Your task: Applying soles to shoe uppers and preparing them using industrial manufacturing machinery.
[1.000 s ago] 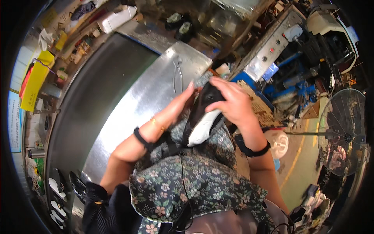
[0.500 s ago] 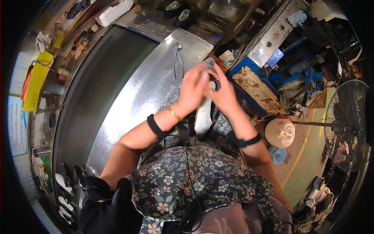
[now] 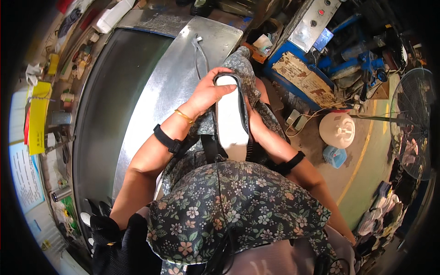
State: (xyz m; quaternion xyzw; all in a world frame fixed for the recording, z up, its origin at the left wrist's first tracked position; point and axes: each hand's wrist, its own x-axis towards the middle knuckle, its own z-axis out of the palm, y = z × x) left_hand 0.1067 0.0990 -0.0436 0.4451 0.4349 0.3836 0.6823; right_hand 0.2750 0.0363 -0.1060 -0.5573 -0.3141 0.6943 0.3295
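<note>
Two hands on one shoe. Left hand (image 3: 207, 95) partly closed round its far end, thumb laid on the white underside, fingers over the dark edge. Right hand (image 3: 258, 126) against the shoe's right side; its fingers pass out of sight behind it, so how far they curl cannot be told. Shoe (image 3: 231, 117) held above the lap, white face up, long axis running away from the body.

Change: half a second ago the hands met, blurred, over the far end; now they are apart, one at the end, one at the side, and more of the white face shows. At one second ago the shoe was tilted, dark side showing. Pliers (image 3: 197, 55) lie on the metal plate (image 3: 151, 105) as before, though higher in view.

Hard to make out: shoe's near end, close against the apron (image 3: 229, 206); its underlying side, unseen. Plate partly lost to glare. Beyond it, a dark belt (image 3: 107, 91). To the right, jug (image 3: 337, 130) and blue tub (image 3: 335, 156) on the floor; fan (image 3: 415, 123) dim near the dark rim. Control panel (image 3: 316, 25) cut off by the top edge.
</note>
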